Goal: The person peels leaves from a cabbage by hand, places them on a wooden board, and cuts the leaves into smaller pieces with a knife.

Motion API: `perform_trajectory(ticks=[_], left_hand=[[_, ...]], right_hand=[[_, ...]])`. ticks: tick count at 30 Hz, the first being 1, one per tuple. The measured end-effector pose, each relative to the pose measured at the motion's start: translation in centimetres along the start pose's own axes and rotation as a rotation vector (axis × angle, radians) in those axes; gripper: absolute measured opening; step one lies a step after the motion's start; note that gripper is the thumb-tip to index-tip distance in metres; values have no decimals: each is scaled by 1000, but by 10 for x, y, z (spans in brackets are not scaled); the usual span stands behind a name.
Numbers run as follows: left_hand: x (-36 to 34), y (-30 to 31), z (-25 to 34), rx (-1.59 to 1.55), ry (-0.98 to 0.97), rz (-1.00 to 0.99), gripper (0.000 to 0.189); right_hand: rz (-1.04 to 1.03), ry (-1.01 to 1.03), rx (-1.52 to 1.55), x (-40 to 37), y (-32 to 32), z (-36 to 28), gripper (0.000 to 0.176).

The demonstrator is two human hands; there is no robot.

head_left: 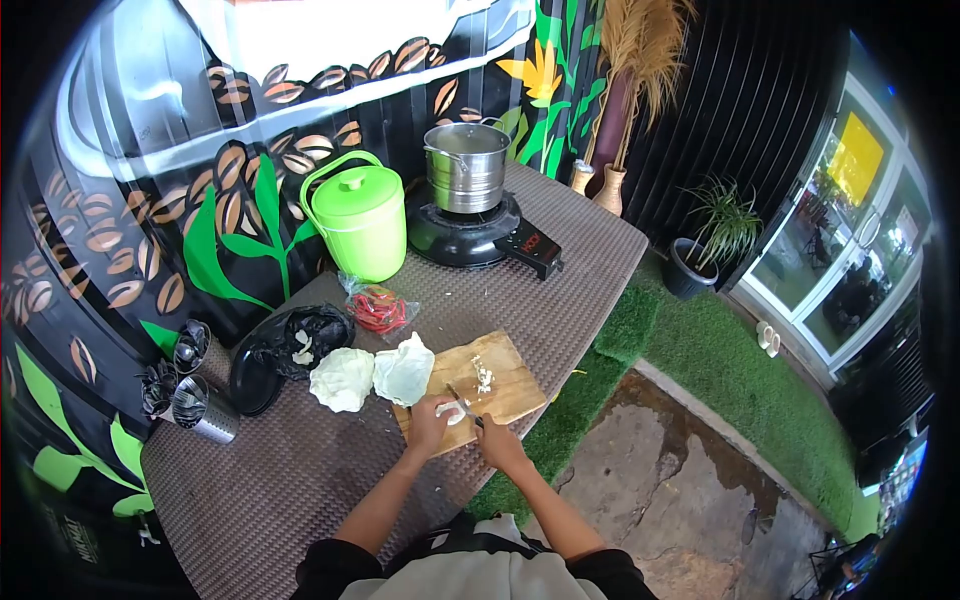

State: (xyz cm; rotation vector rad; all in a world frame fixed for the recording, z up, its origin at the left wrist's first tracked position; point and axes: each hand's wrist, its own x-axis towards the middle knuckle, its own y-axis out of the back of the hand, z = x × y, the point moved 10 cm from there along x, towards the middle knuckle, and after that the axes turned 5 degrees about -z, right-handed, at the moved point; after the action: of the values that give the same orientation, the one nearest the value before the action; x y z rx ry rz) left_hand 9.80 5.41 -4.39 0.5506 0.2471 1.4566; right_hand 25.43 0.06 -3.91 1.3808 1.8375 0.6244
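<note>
My right hand (500, 443) is closed around the handle of a knife (460, 399), whose blade points away from me over a wooden cutting board (515, 385). My left hand (428, 425) presses a pale white vegetable piece (456, 413) on the board, close beside the blade. Small chopped white bits (484, 376) lie farther up the board. Left of the board are two pale cabbage-like pieces, one (404, 368) touching its edge and the other (342, 380) farther left. Behind them sits a clear bag of red chilies (380, 308).
A black plastic bag (315, 335) lies on a dark tray (255, 375) at left, near metal cutlery holders (205, 410). At the back stand a green lidded bucket (358, 225) and a steel pot (465, 170) on a black stove (455, 238). The table edge (590, 340) runs along the right.
</note>
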Motion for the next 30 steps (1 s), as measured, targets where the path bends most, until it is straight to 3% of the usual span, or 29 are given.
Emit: perform_trajectory(ticks=[14,17,30], left_hand=[[9,-8,-5,22,14,-76,20],[9,-4,6,83,-70,-40,24],[11,-3,10,-32,113,-129,22]], right_hand=[[53,-11,-8,-16,2,-2,27],[22,-30,-19,-14,-6,0,26],[29,5,59,-14,-10,4,29]])
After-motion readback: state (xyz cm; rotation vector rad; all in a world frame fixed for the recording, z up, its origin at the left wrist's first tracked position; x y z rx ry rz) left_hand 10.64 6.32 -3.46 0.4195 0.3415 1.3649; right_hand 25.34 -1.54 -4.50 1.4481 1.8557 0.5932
